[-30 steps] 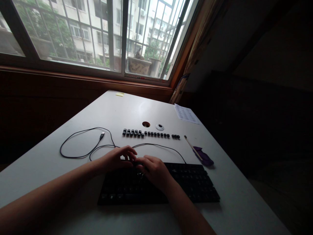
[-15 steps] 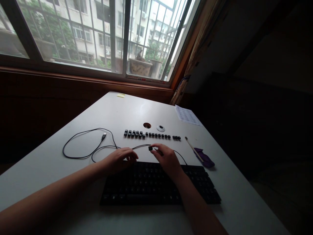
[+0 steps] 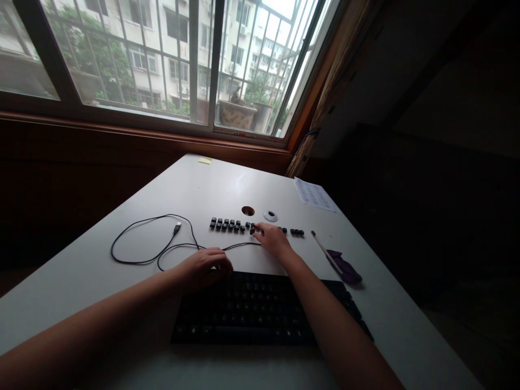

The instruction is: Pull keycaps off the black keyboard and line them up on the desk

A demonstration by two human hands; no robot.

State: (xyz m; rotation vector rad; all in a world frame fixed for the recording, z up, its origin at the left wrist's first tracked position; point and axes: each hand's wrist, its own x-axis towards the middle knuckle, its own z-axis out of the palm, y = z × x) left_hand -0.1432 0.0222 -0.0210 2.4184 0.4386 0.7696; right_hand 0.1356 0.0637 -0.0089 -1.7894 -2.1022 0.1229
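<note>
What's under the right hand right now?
The right hand appears to pinch a black keycap. Loose keycaps show on either side; whatever the hand covers, including part of the cable, is hidden.

From my remote seat I see a dim room, daylit through a wide, grey-framed sliding window point(image 3: 215, 70) with thin metal bars point(image 3: 161, 52) outside. Beyond stand pale multi-storey apartment buildings point(image 3: 173, 49) and leafy green trees point(image 3: 99, 59). A reddish-brown wooden sill point(image 3: 162, 135) runs below; a patterned brown curtain point(image 3: 325, 111) hangs right. Before me, a white, angular tabletop point(image 3: 162, 197) catches soft glare; the right side is deep shadow.
</note>
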